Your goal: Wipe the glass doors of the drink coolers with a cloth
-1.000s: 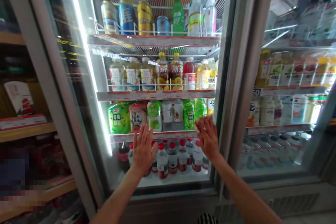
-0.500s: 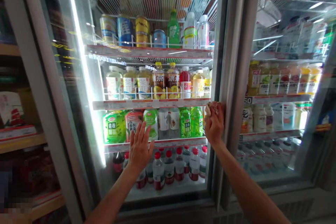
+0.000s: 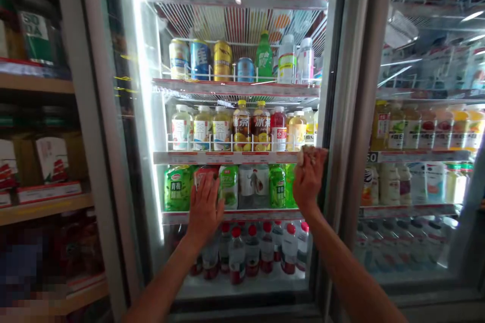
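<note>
My left hand lies flat, fingers stretched out, against the glass door of a lit drinks fridge, in front of the lower shelf's bottles. A crumpled pale cloth is under the fingers of my right hand, pressed to the glass near the door's right frame. Behind the glass by my left hand show a green tea bottle and a light-green bottle. Part of the cloth is hidden by my fingers.
A metal door frame runs upright just right of my right hand. Beyond it stands another glass-fronted fridge with bottles. At left, wooden shelves hold boxes and jars. Red-capped bottles fill the fridge's bottom.
My right hand with the cloth has moved right and up across the glass to the door's edge. My left hand stays flat on the door. The camera view has shifted.
</note>
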The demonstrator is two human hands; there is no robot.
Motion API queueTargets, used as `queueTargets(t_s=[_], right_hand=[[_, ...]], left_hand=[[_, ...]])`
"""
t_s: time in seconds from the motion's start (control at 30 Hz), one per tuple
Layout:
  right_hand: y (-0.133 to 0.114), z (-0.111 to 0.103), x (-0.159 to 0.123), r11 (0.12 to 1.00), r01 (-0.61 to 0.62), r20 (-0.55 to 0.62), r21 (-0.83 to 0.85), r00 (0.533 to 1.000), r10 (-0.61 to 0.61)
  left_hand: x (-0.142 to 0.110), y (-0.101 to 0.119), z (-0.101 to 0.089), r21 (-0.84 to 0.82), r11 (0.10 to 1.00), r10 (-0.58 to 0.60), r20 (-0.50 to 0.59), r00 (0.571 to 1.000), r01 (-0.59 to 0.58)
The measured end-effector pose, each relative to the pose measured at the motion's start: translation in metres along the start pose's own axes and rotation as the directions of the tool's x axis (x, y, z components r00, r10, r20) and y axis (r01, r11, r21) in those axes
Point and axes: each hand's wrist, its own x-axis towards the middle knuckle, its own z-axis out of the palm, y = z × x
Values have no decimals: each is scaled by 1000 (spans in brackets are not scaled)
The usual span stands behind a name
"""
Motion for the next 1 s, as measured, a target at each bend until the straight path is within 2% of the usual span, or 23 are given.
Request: queueTargets(t_s=[0.07,0.13,0.17,0.2,0.23,0.3,0.37,0.4,0.47,0.53,0.57,0.6,0.63,0.67,0.73,0.8,0.83,0.87,0.93,0.97,1.0], right_hand=[[-27,7,-9,986,156,151,66,975,-164],[-43,8,-17,947,293,303,133,897,-320],[-43,6,-18,937,320,332,137,877,-348],[-38,3,-16,944,312,321,110,887,-331],[-30,1,-11,962,266,271,57,924,-271],[-14,1,4,994,101,103,-48,990,-96],[-14,6,12,998,2,-11,-59,1000,-2],[-21,11,11,999,9,-6,-37,1000,-10],[-48,19,1,990,131,103,44,985,-135],[-72,24,-11,942,301,242,146,913,-329],[-77,25,-15,916,357,287,182,872,-397],[-76,25,-15,904,381,302,192,854,-424],[-69,24,-11,912,371,285,174,868,-407],[-58,22,-4,938,322,232,130,909,-345],[-33,20,13,986,163,66,36,984,-165],[-21,22,25,999,43,-64,-9,997,-43],[-25,24,25,1000,24,-81,-12,996,-25],[-35,27,21,999,40,-59,-4,997,-40],[-65,34,6,986,157,79,49,984,-161],[-82,36,-2,963,253,179,96,947,-267],[-95,39,-7,925,349,269,149,886,-377]], left_hand=[[2,-1,0,-1,1000,19,-5,1000,-19],[3,-1,-1,3,999,34,-6,999,-34],[4,-2,-1,7,999,35,-7,999,-35],[4,-4,-2,12,1000,29,-5,1000,-29],[4,-6,-3,18,1000,21,-5,1000,-21],[4,-11,-5,32,999,6,-1,1000,-6],[4,-15,-7,44,999,5,-3,1000,-5],[4,-16,-7,48,999,9,-4,1000,-9],[5,-18,-8,48,999,17,-1,1000,-17],[5,-22,-9,40,999,16,5,1000,-16],[4,-25,-10,33,999,9,4,1000,-9],[4,-29,-11,26,1000,-4,-3,1000,4],[4,-34,-13,23,999,-25,-13,1000,25],[4,-39,-15,22,999,-49,-27,998,50],[3,-50,-18,28,996,-85,-50,995,86],[2,-56,-19,33,995,-92,-55,994,94],[2,-57,-19,31,995,-94,-53,994,95],[2,-57,-19,26,995,-96,-51,994,97],[2,-56,-18,21,994,-102,-52,993,103],[2,-56,-18,21,995,-100,-53,994,101],[2,-57,-19,23,996,-89,-53,995,91]])
